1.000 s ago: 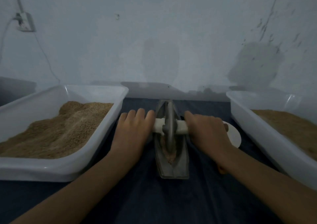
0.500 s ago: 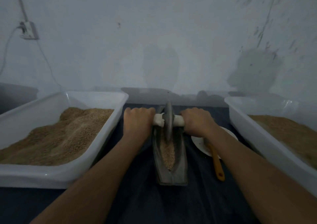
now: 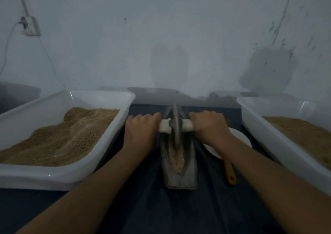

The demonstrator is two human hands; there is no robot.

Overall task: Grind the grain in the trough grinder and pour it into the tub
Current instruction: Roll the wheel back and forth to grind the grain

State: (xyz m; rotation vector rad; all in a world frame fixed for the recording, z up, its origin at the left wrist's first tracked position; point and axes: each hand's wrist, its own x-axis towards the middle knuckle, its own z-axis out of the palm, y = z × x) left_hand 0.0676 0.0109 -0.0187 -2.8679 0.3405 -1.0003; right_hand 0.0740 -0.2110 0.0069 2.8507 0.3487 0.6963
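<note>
The grinding step is in hand. The axle [image 3: 176,125] of the wheel [image 3: 176,126] is gripped at both ends: the left hand [image 3: 141,128] is closed over the left end, the right hand [image 3: 208,126] over the right end, knuckles up, with both arms stretched forward. The wheel is held upright between the hands, seated in the far part of the trough [image 3: 179,155], which runs lengthwise between the forearms on a dark cloth [image 3: 161,212]. The grain [image 3: 177,159] is seen lying in the groove nearer than the wheel, toward the near end; it looks coarse and only partly broken, so the grinding is judged unfinished.

Outside the left hand a white tub [image 3: 100,144] is set, heaped with tan grain; outside the right hand a second tub [image 3: 265,126] holds a lower, flatter layer. Which of the two is meant to receive the ground grain cannot be told. Under the right wrist a plate [image 3: 240,137] is partly hidden, and an orange handle [image 3: 230,172] lies beside the right forearm.

The next move is judged to call for the wheel to be drawn back over the pile toward the near end, with even downward pressure from both hands so that the wheel is kept upright in the groove and no grain is pushed over the rim. Pouring is not yet called for
</note>
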